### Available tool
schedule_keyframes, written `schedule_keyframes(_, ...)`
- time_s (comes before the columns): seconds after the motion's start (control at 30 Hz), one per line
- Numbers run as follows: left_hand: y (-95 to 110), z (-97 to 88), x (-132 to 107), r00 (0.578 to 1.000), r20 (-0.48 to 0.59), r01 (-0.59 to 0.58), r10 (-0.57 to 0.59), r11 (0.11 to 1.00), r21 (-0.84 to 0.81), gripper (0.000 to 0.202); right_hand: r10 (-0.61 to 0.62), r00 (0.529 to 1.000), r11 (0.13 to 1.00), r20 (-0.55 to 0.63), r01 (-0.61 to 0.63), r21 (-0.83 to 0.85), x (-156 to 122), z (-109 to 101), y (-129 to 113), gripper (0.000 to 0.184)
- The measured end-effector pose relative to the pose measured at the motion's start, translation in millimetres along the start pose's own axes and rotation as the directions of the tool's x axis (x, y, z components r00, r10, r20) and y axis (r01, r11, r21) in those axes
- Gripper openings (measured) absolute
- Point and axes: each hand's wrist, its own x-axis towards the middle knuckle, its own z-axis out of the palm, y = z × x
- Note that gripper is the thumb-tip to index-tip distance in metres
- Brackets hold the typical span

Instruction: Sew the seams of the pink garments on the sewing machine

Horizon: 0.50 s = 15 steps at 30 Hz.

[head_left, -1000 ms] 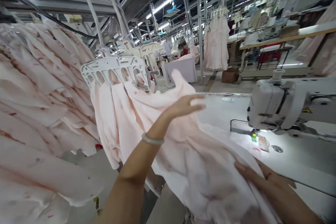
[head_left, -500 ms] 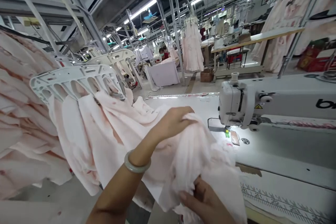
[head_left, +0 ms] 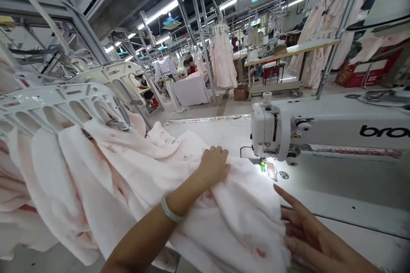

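Hands: the left hand (head_left: 214,165) is laid palm down on the cloth, fingers together, with no clear grip seen; the right hand (head_left: 312,232) is held open, fingers spread wide, at the cloth's edge, and whether contact is made cannot be told.
Wrist: a pale jade bangle (head_left: 171,208) is worn on the left arm.
Cloth: a pale pink fabric garment (head_left: 224,217), faintly marked with red, is draped across the worktop and spread beneath the left hand.
Handling: it is judged light, soft and limp, so it is best taken by a gathered fold near the hands.
Hanger: a white plastic slotted garment hanger (head_left: 54,106) is seen at left, with pink cloth hung from it.
Machine: a white industrial sewing machine head (head_left: 275,130) stands just beyond the cloth, its needle area lit.
Worktop: a white worktop (head_left: 352,192) is spread beneath machine and cloth.
Beyond: pink garments (head_left: 221,62) are hung from a rail, and a seated co-worker (head_left: 191,67) is seen well apart.
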Motion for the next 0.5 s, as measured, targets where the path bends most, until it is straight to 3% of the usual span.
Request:
schedule_keyframes(0.07, 8, -0.3, 6, 0.990, -0.017, -0.138, 0.137, 0.990, -0.037, 0.036, -0.118, 0.988, 0.967, 0.098, 0.136, -0.216, 9, -17, 12, 0.063)
schedule_keyframes(0.13, 16, 2.2, 15, 0.944, -0.027, -0.330, 0.329, 0.936, -0.119, 0.036, -0.289, 0.934, 0.834, 0.210, 0.354, -0.423, 26, -31, 12, 0.053)
schedule_keyframes(0.17, 19, 5.4, 20, 0.910, -0.035, -0.413, 0.413, 0.896, -0.163, 0.034, -0.391, 0.876, 0.716, 0.284, 0.483, -0.504, 36, -35, 9, 0.050)
schedule_keyframes(0.23, 23, 15.0, 30, 0.863, -0.028, -0.496, 0.504, 0.838, -0.227, 0.029, -0.545, 0.708, 0.408, 0.450, 0.693, -0.595, 55, -40, 1, 0.045)
schedule_keyframes(0.3, 25, 25.5, 38, 0.873, 0.027, -0.463, 0.486, 0.846, -0.263, 0.031, -0.589, 0.541, 0.091, 0.600, 0.782, -0.616, 70, -40, -8, 0.039)
schedule_keyframes(0.37, 22, 32.4, 42, 0.901, 0.074, -0.384, 0.426, 0.867, -0.317, 0.031, -0.563, 0.426, -0.122, 0.708, 0.805, -0.581, 76, -39, -16, 0.031)
schedule_keyframes(0.43, 16, 32.7, 42, 0.922, 0.058, -0.328, 0.384, 0.850, -0.413, 0.026, -0.559, 0.364, -0.185, 0.745, 0.821, -0.539, 78, -40, -23, 0.029)
schedule_keyframes(0.5, 8, 26.9, 41, 0.929, 0.023, -0.298, 0.370, 0.783, -0.546, 0.020, -0.588, 0.359, -0.141, 0.725, 0.837, -0.529, 77, -43, -27, 0.032)
